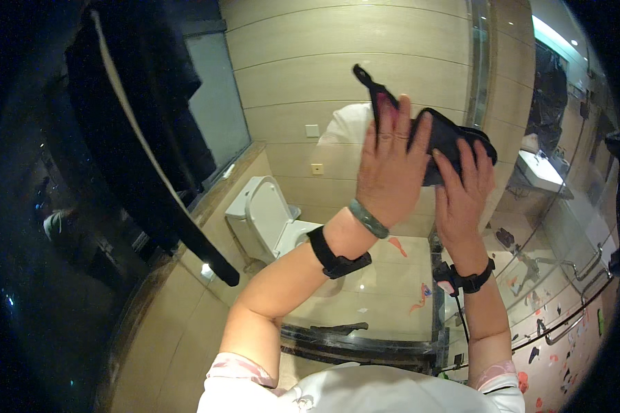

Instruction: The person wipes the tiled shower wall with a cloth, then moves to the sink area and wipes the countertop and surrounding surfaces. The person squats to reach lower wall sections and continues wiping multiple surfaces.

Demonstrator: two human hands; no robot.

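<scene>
A black, soft-looking item (444,141) with a narrow loop at its upper left end is under both my hands, raised at about the middle of the view; its exact kind I cannot make out. My left hand (393,162) lies over its left part, fingers spread and stretched upward. A pinkish-red patch shows by those fingertips. My right hand (465,186) rests on its right part, fingers apart and thumb on the near side. A green bangle (368,219) and a black strap (336,255) are on my left arm; another black strap (472,279) is on my right wrist.
A white toilet (272,213) with its lid raised stands beyond my left forearm. Dark clothing (145,103) hangs at the left. At the right are a metal handle (585,275), many small coloured scraps and a white basin (541,170). A dark sill (393,347) crosses the floor below.
</scene>
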